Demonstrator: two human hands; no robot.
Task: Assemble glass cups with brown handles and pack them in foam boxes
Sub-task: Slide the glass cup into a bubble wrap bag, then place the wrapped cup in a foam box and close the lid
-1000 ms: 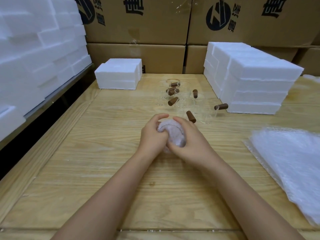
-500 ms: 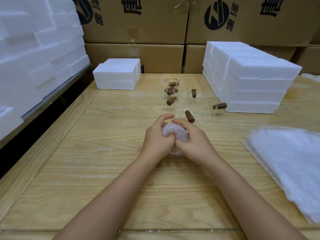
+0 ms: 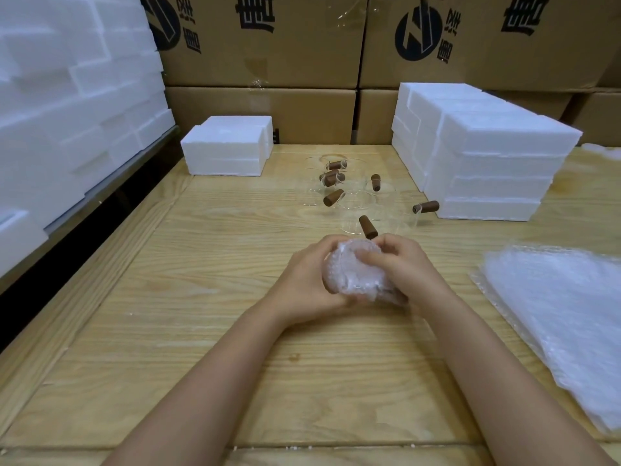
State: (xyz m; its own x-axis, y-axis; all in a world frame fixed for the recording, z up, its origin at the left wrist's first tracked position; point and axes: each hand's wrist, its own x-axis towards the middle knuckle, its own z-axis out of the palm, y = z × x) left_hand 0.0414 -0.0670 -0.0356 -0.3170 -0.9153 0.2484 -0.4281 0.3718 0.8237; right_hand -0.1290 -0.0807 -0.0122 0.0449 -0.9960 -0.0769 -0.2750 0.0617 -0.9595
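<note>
Your left hand [image 3: 309, 280] and right hand [image 3: 403, 267] both grasp a bubble-wrapped bundle [image 3: 353, 274] over the middle of the wooden table [image 3: 168, 297], fingers curled round it from either side. Just beyond, toward the far edge, the glass cups [image 3: 356, 210] with brown handles [image 3: 368, 227] cluster between a low foam box stack [image 3: 228, 146] and a taller foam box pile [image 3: 487, 156]. Bubble wrap sheets [image 3: 554, 314] lie along the right edge

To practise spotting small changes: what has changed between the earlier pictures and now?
The left hand and right hand drew the bubble-wrapped bundle slightly nearer and parted, baring more wrap; the right thumb now presses its front. Neither let go. Glass cups, foam boxes and bubble-wrap sheets stayed put.
</note>
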